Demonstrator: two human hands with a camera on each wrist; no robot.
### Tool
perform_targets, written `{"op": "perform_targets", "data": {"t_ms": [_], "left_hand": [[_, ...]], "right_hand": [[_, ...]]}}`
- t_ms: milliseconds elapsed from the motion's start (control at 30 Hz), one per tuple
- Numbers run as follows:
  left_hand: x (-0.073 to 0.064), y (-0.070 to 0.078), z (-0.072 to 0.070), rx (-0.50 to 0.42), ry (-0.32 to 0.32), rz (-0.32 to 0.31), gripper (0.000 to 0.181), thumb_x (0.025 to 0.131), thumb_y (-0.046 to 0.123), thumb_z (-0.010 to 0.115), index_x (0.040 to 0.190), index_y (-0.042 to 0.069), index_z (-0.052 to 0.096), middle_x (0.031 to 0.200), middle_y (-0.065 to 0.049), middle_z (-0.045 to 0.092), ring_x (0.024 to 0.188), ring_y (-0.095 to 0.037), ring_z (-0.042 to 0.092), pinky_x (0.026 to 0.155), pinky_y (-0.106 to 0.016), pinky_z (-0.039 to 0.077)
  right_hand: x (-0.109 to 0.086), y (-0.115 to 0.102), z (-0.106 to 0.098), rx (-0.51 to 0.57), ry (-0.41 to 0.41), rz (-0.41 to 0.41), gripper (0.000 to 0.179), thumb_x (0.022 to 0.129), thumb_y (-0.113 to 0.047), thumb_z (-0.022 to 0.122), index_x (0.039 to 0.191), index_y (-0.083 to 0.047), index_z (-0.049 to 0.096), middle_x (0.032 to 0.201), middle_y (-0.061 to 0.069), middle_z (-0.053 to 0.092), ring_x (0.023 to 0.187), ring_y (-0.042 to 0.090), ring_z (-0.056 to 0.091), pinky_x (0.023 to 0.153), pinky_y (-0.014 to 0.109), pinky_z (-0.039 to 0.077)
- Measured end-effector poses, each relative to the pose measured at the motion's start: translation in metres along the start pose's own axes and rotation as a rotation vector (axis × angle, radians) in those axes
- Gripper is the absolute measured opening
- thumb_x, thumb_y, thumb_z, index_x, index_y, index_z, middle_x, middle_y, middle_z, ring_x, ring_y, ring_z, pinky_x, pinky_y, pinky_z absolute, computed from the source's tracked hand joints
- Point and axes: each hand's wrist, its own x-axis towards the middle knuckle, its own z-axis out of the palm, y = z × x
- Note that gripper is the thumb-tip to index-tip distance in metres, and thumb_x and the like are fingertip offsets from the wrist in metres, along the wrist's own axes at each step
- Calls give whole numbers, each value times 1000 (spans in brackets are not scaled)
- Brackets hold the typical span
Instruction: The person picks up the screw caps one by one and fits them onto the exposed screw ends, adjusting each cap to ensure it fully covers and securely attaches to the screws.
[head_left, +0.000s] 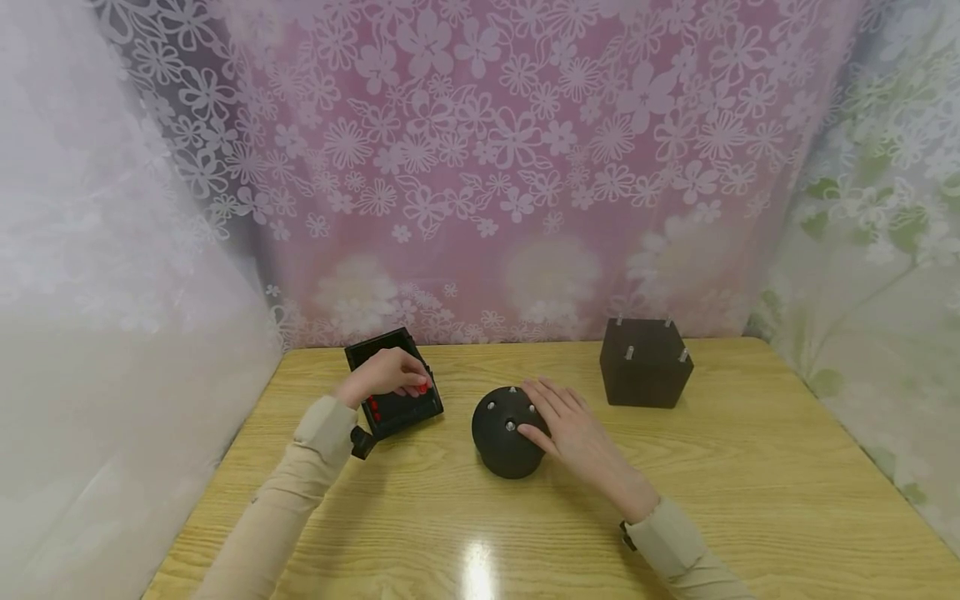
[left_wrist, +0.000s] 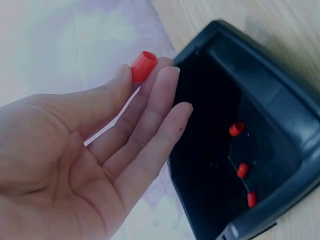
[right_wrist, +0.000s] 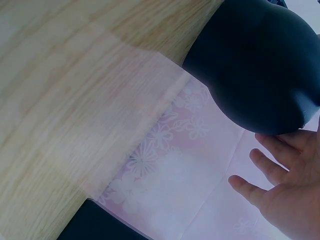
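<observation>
My left hand [head_left: 386,372] pinches a small red cap [left_wrist: 143,67], a short hollow tube, between thumb and forefinger, its other fingers stretched out. Under that hand in the head view is a black bin [head_left: 411,417]; several more red caps [left_wrist: 243,170] lie along its inner side. At the table's middle stands a black rounded body [head_left: 501,454] with several short silvery studs [head_left: 511,426] on top. My right hand [head_left: 581,437] rests on its right side, fingers extended and thumb near one stud. The right wrist view shows those fingertips [right_wrist: 265,139] at the body's underside curve.
A dark block [head_left: 645,371] with several upright clear pegs stands at the back right of the wooden table [head_left: 750,467]. A small black piece [head_left: 362,442] sits by the bin's near corner. Flowered curtains [head_left: 480,150] hang behind and along both sides.
</observation>
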Motion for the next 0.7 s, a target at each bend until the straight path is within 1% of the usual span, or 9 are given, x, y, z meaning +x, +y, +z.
{"op": "perform_targets", "data": {"t_ms": [133, 267, 467, 567, 700], "left_hand": [[2, 3, 8, -13, 20, 12, 19, 103, 13, 61, 110, 3, 76, 99, -9, 75, 94, -30, 73, 83, -38, 61], [3, 7, 15, -39, 33, 28, 20, 102, 13, 61, 109, 3, 77, 99, -8, 75, 95, -30, 73, 85, -42, 60], [6, 9, 24, -55, 41, 78, 20, 102, 13, 61, 109, 3, 77, 98, -7, 76, 91, -26, 73, 82, -38, 61], [8, 10, 28, -69, 54, 88, 20, 102, 13, 61, 109, 5, 77, 99, -7, 76, 90, -24, 74, 81, -36, 61], [9, 13, 32, -67, 85, 112, 19, 102, 14, 62, 109, 6, 78, 99, -10, 76, 90, -24, 74, 79, -34, 61]], "right_hand": [[0, 0, 0, -1, 2, -1, 68, 102, -48, 55, 155, -8, 42, 158, 11, 43, 146, 32, 39, 119, 54, 31], [0, 0, 0, -1, 8, -6, 68, 102, -48, 56, 155, -8, 42, 157, 12, 44, 146, 32, 40, 118, 55, 31], [0, 1, 0, 3, 11, -9, 67, 102, -48, 56, 155, -8, 42, 157, 12, 44, 146, 32, 40, 118, 55, 32], [0, 1, 0, 1, 16, -12, 67, 102, -48, 55, 155, -8, 43, 157, 12, 45, 145, 32, 40, 118, 55, 32], [0, 1, 0, -6, 31, -22, 68, 102, -49, 55, 154, -7, 44, 156, 12, 46, 145, 33, 41, 117, 56, 33]]}}
